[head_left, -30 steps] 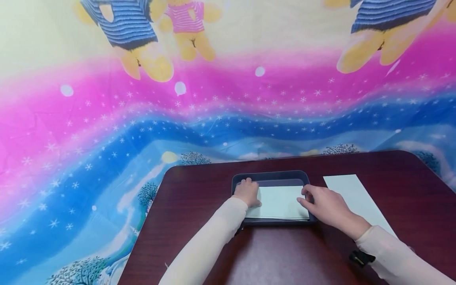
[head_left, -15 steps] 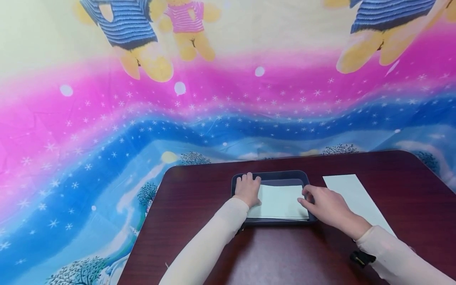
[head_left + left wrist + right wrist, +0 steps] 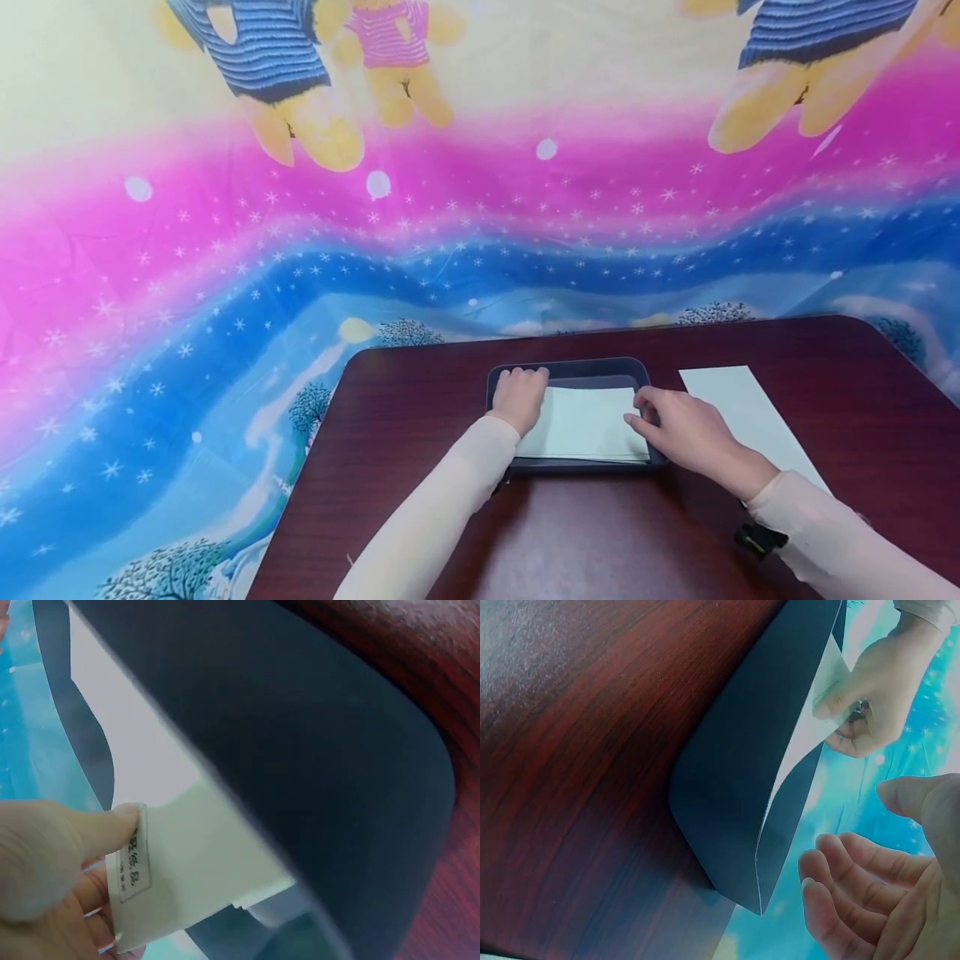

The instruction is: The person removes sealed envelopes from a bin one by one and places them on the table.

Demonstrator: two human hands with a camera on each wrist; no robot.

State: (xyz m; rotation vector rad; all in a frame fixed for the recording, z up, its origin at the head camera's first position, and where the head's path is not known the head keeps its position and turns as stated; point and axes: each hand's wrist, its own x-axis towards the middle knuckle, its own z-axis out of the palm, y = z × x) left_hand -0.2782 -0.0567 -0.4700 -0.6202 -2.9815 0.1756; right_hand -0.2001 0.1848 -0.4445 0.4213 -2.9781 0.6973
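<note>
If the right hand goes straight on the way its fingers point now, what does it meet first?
Most likely the white paper lying in the dark tray. The right hand points left across the tray's right edge, fingers relaxed; depth there is unclear.

The small printed label [image 3: 136, 860] on the pale folded paper [image 3: 196, 866] is too blurred to read. In the head view, the left hand [image 3: 519, 398] covers that paper's left end, and the lower frame edge cuts off both cream sleeves.

Pale folded paper [image 3: 585, 423] flat inside dark tray [image 3: 570, 367]
</note>
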